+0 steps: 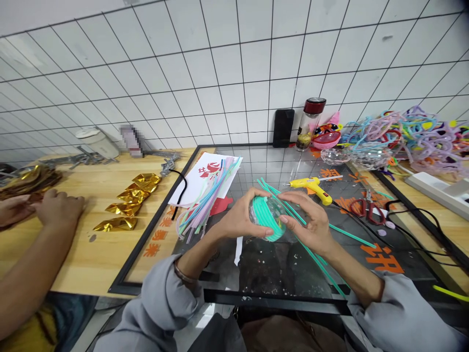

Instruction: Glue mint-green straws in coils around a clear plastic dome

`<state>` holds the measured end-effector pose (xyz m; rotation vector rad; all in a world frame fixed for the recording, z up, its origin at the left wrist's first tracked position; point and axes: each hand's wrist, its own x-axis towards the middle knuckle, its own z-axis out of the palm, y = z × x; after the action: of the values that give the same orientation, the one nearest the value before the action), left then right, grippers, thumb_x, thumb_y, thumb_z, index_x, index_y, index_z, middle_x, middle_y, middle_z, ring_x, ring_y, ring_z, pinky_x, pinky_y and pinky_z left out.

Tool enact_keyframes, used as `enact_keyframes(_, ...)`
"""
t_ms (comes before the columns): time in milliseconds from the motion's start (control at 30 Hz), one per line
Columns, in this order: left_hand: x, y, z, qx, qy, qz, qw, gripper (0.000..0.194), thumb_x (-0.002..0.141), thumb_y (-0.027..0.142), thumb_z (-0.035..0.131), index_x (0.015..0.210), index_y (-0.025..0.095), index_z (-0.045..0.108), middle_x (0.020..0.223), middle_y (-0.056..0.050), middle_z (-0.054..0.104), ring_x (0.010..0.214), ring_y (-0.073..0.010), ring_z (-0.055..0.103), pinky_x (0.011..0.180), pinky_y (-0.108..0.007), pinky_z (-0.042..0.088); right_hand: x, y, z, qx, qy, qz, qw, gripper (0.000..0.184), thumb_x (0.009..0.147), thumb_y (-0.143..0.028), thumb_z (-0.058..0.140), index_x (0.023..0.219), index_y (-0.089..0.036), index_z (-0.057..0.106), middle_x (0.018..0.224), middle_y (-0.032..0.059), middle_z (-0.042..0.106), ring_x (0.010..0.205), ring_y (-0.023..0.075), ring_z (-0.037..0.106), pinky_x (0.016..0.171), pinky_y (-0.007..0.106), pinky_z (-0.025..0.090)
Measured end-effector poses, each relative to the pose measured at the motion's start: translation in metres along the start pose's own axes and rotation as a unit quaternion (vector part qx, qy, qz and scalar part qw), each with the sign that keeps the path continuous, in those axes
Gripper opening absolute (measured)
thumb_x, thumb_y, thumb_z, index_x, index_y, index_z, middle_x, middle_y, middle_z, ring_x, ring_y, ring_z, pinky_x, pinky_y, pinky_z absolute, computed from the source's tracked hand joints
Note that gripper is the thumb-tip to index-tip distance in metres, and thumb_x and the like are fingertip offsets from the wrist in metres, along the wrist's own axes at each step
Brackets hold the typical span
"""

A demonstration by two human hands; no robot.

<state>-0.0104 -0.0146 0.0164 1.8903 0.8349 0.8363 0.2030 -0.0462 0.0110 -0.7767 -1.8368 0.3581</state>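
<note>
Between my hands is a rounded clear plastic piece [266, 219], with rows of teal strips laid side by side over its near face. My left hand [240, 215] grips its left side, thumb along the lower front. On the right side my right hand [309, 220] holds it too, thumb bent against the front and fingers curved over the top. Long teal stems [351, 235], like pipe cleaners, lie on the glass beneath and behind my right hand. A yellow glue gun [311, 187] rests just beyond that hand.
Pastel stems [205, 200] lie on white paper [190, 183] at left. Red-handled scissors [368, 209], black cords and a white power strip [436, 191] are at right. A phone [283, 128] and glass bottle [309, 124] stand by the wall. A co-worker's hands [54, 208] are near gold foil pieces [126, 208].
</note>
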Motion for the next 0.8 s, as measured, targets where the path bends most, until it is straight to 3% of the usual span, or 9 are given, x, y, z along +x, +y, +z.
enact_keyframes(200,0.002,0.001,-0.009,-0.103,-0.023,-0.018,0.994,0.075,0.055,0.053,0.086,0.113,0.018,0.052,0.117,-0.009,0.059,0.111,-0.0286,0.054,0.095,-0.039,0.043,-0.001,0.003,0.001,0.026,-0.086,0.068,0.994,0.073,0.082,-0.06,0.066,0.143,-0.027,0.043,0.134,0.0133,0.054,0.119,0.0286,0.056,0.097,0.049,0.051)
enact_keyframes(367,0.004,-0.001,-0.011,-0.103,-0.052,-0.029,0.993,0.073,0.054,0.045,0.087,0.113,0.018,0.053,0.118,-0.009,0.058,0.108,-0.0272,0.054,0.093,-0.039,0.043,-0.006,0.009,0.004,0.043,-0.191,0.142,0.97,0.102,0.073,-0.063,0.073,0.154,-0.03,0.022,0.149,0.0167,0.041,0.13,0.0352,0.049,0.102,0.057,0.046)
enact_keyframes(500,0.003,-0.006,-0.012,-0.094,-0.077,-0.037,0.992,0.072,0.054,0.041,0.088,0.113,0.02,0.052,0.117,-0.009,0.056,0.106,-0.0261,0.053,0.09,-0.039,0.045,-0.01,0.011,0.008,0.029,-0.216,0.16,0.963,0.109,0.069,-0.058,0.079,0.155,-0.03,0.017,0.153,0.016,0.038,0.137,0.0373,0.042,0.107,0.061,0.041)
enact_keyframes(800,0.005,-0.013,-0.013,-0.058,-0.107,-0.036,0.992,0.07,0.054,0.041,0.085,0.111,0.02,0.051,0.109,-0.006,0.055,0.1,-0.0242,0.052,0.087,-0.038,0.046,-0.014,0.011,0.014,0.007,-0.203,0.114,0.972,0.109,0.071,-0.051,0.08,0.156,-0.029,0.015,0.153,0.018,0.038,0.139,0.0367,0.041,0.108,0.062,0.04)
